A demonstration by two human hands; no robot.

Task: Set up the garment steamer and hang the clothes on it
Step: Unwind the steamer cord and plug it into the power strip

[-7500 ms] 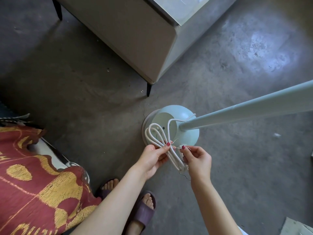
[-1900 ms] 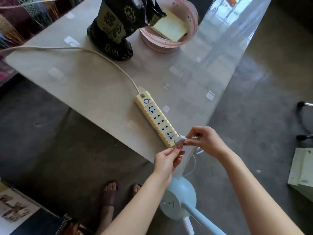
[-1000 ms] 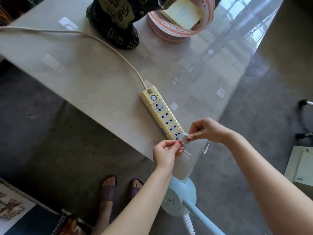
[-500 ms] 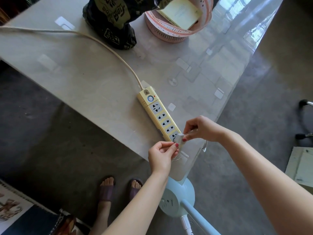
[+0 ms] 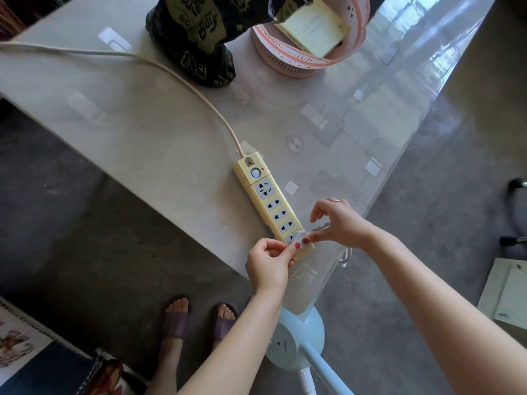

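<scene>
A yellow power strip [image 5: 269, 202] lies on the grey table [image 5: 128, 132] near its front corner, a red light lit beside its round switch. The steamer's white plug [image 5: 298, 236] sits at the strip's nearest socket. My right hand [image 5: 338, 222] pinches the plug from the right. My left hand [image 5: 271, 263] grips the strip's near end with thumb and forefinger. The plug's white cord [image 5: 346, 256] drops over the table edge. The pale blue steamer base [image 5: 293, 340] stands on the floor below the corner, with its pole [image 5: 322, 372] running to the bottom edge.
A black printed bag [image 5: 205, 38] and a pink basket [image 5: 310, 57] holding a yellow box stand at the table's far side. The strip's beige cable [image 5: 159, 65] runs left across the table. My sandalled feet [image 5: 199, 320] are on the concrete floor. A white board [image 5: 504, 295] lies at right.
Since 7.5 s ago the cord was unwound from the base and the plug brought up to the strip. Over the last second both hands stay at the strip's nearest socket with the plug.
</scene>
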